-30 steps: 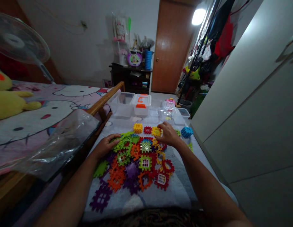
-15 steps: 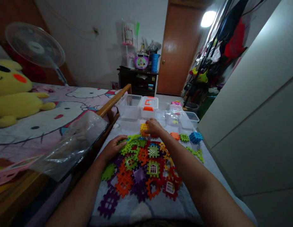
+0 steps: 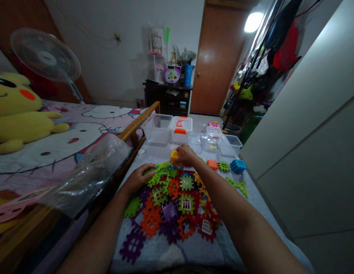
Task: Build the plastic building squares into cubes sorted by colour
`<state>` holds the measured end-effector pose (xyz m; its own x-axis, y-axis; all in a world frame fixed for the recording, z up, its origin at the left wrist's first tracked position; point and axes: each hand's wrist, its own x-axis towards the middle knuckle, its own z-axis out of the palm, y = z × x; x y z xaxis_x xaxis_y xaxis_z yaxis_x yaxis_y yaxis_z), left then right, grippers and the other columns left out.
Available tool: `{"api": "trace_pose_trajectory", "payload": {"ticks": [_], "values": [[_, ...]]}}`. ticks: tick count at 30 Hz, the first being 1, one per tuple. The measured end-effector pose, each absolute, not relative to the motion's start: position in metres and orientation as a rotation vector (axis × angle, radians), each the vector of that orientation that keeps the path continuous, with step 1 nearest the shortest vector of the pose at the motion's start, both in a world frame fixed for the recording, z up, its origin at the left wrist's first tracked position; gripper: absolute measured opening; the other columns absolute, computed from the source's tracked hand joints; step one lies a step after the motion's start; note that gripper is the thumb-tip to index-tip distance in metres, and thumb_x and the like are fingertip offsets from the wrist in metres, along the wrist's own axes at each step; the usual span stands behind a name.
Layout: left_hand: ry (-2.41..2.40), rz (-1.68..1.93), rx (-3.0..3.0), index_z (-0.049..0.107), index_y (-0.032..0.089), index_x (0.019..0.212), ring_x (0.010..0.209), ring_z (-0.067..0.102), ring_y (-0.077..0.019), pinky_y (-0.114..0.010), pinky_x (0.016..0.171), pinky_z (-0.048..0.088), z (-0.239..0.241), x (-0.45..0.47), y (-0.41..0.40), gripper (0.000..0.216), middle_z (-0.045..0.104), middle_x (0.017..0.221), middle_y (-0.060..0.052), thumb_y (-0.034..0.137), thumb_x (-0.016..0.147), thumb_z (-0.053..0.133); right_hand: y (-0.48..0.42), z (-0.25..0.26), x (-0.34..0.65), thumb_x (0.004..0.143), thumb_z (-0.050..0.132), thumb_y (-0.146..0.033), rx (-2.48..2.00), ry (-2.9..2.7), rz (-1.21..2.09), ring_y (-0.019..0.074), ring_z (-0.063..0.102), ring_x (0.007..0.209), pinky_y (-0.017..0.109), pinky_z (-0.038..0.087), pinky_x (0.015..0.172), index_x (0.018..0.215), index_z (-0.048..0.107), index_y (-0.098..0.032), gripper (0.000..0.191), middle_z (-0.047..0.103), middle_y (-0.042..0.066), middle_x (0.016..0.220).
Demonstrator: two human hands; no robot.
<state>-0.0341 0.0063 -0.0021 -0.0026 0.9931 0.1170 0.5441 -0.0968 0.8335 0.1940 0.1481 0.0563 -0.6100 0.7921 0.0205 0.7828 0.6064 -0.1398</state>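
Meanwhile, head cam: R hand (image 3: 186,155) grips a yellow block (image 3: 174,156) between thumb & fingers, just past the far edge of a heap of toothed plastic pcs. (image 3: 169,210) on a pale blue-grey sheet (image 3: 154,155). Whether the block is lifted or sits on the sheet can't be told; fingers & thumb hide part of it. L hand (image 3: 139,178) is open, palm down, thumb & fingers parted at the heap's far L side, next to lime-green pcs. (image 3: 161,177); it seems to rest, not clutch.

Progress, judging by layout: prob. early. Done: a few one-colour items stand apart in a rough row past the heap, incl. the yellow block, an orange pc. (image 3: 212,164), a green pc. (image 3: 224,166) & a chunky blue block (image 3: 238,166) at far R. Left: most of the lot, lying loose & mixed in red, orange, purple, green & yellow.

Looks: yellow block is compact, bright, notched along its edges, apparently several pcs. stacked. Loose ones are mostly flat squares w/ toothed rims, many w/ cutouts; one green pc. w/ white window (image 3: 186,204) lies face up mid-heap. Behind: clear tub (image 3: 157,133) & box w/ orange latches (image 3: 181,125).
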Motion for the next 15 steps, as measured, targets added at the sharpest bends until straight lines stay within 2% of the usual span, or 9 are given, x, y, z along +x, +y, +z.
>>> {"api": "trace_pose_trajectory", "payload": {"ticks": [8, 15], "values": [[1.607, 0.993, 1.692, 0.069, 0.021, 0.107, 0.116, 0.06, -0.0293, -0.044, 0.108, 0.039, 0.0, -0.0324, 0.0052, 0.05, 0.068, 0.122, -0.009, 0.06, 0.079, 0.06, 0.1462, 0.0535, 0.1912, 0.066, 0.077, -0.052, -1.342, -2.717, 0.182, 0.0289, 0.056, 0.11, 0.037, 0.045, 0.091, 0.123, 0.056, -0.013, 0.072, 0.059, 0.017, 0.122], [1.618, 0.975, 1.697, 0.069, 0.02, 0.108, 0.116, 0.06, -0.0295, -0.043, 0.107, 0.04, 0.0003, -0.0333, 0.0055, 0.05, 0.068, 0.123, -0.009, 0.059, 0.079, 0.059, 0.151, 0.0478, 0.1895, 0.072, 0.071, -0.049, -1.338, -2.774, 0.192, 0.0268, 0.061, 0.1, 0.034, 0.046, 0.084, 0.112, 0.062, -0.015, 0.053, 0.066, 0.014, 0.113]]}}
